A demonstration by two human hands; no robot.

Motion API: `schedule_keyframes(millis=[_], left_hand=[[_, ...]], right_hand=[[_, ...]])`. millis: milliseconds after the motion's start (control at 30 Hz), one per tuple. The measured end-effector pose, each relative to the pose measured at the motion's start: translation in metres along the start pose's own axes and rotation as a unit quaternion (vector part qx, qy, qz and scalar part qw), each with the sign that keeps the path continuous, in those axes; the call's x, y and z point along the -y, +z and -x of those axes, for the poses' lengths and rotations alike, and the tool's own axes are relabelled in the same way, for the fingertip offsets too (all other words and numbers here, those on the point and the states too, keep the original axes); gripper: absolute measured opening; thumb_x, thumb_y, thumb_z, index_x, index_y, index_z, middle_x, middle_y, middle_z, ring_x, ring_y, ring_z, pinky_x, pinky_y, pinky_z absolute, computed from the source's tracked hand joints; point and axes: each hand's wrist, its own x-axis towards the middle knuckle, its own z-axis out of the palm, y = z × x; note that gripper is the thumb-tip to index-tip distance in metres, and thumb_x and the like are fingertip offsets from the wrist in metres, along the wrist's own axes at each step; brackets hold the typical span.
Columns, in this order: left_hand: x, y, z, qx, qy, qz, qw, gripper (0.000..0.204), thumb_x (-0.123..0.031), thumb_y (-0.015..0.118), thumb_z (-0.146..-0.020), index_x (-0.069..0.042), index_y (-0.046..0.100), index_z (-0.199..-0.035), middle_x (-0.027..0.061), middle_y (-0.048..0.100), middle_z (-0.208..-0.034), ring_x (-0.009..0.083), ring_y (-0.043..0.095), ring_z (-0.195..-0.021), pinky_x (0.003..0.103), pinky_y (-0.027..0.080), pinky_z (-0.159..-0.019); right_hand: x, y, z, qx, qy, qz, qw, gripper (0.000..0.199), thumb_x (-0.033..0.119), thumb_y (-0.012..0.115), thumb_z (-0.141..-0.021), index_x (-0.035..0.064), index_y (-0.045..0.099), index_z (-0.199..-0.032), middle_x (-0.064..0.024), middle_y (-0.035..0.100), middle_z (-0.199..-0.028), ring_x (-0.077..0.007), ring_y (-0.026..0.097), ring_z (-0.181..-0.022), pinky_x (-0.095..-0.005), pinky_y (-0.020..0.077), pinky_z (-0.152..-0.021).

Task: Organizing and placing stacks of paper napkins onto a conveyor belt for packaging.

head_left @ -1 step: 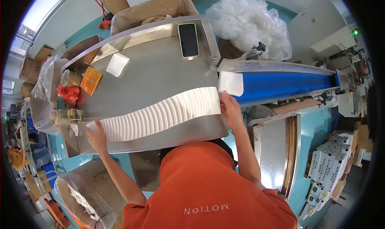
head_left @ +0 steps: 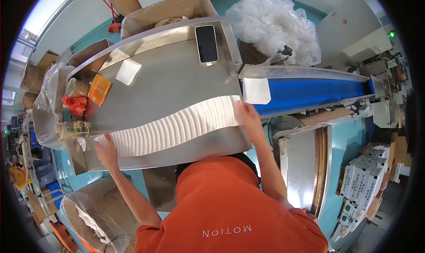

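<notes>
- Along the worktop's (head_left: 177, 80) near edge: a long fanned row of white sheets (head_left: 172, 127).
- Left hand (head_left: 106, 150) and right hand (head_left: 247, 116) press flat against its ends.
- Light, loose, slippery; likely buckles unless squeezed endwise.

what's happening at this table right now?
A person in an orange shirt stands at a steel table with a long fanned-out row of white packets stretched between both hands. The left hand presses on one end, the right hand on the other, near a blue conveyor belt that carries one white packet. A phone lies at the table's far edge.
</notes>
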Motion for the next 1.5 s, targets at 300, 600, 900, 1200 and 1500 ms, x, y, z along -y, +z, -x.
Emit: schedule_keyframes(millis=[300, 600, 900, 1200, 1500], left_hand=[[-0.014, -0.006, 0.012, -0.015, -0.026, -0.018, 0.999, 0.087, -0.071, 0.052, -0.085, 0.003, 0.049, -0.131, 0.0259, 0.055, -0.129, 0.0441, 0.051, -0.121, 0.051, 0.042, -0.099], [-0.026, -0.004, 0.025, -0.008, -0.047, -0.005, 0.999, 0.092, -0.075, 0.050, -0.084, 0.004, 0.047, -0.131, 0.0263, 0.053, -0.131, 0.0442, 0.050, -0.121, 0.052, 0.042, -0.099], [-0.033, -0.004, 0.031, -0.009, -0.065, -0.015, 0.998, 0.094, -0.077, 0.048, -0.084, 0.004, 0.047, -0.132, 0.0253, 0.051, -0.134, 0.0441, 0.049, -0.123, 0.054, 0.040, -0.100], [-0.043, -0.020, 0.048, 0.051, -0.047, -0.030, 0.997, 0.097, -0.075, 0.050, -0.083, 0.008, 0.044, -0.134, 0.0277, 0.050, -0.135, 0.0435, 0.048, -0.125, 0.052, 0.038, -0.103], [-0.051, -0.021, 0.068, 0.018, -0.025, -0.003, 1.000, 0.096, -0.071, 0.055, -0.084, 0.011, 0.045, -0.131, 0.0300, 0.052, -0.130, 0.0440, 0.050, -0.122, 0.050, 0.039, -0.103]], right_hand=[[-0.005, -0.025, 0.017, 0.162, 0.146, -0.104, 0.970, 0.037, 0.019, 0.061, -0.094, -0.0045, 0.054, -0.122, -0.0122, 0.065, -0.106, -0.0190, 0.065, -0.088, -0.0306, 0.0511, -0.071], [0.017, 0.017, 0.013, 0.090, 0.001, 0.085, 0.992, 0.051, 0.046, 0.058, -0.095, -0.0022, 0.061, -0.111, -0.0085, 0.064, -0.091, -0.0173, 0.058, -0.079, -0.0289, 0.0457, -0.072], [0.028, -0.001, 0.014, 0.071, -0.013, 0.064, 0.995, 0.052, 0.049, 0.059, -0.094, -0.0020, 0.063, -0.103, -0.0053, 0.058, -0.079, -0.0113, 0.048, -0.071, -0.0265, 0.0397, -0.063], [-0.001, -0.031, 0.012, -0.007, 0.099, -0.230, 0.968, 0.025, 0.021, 0.057, -0.098, 0.0002, 0.059, -0.112, -0.0061, 0.063, -0.094, -0.0124, 0.059, -0.078, -0.0241, 0.0460, -0.067], [0.006, -0.021, 0.015, 0.112, 0.128, -0.090, 0.981, 0.037, 0.028, 0.062, -0.095, -0.0049, 0.061, -0.112, -0.0085, 0.066, -0.098, -0.0136, 0.061, -0.082, -0.0244, 0.0459, -0.066]])
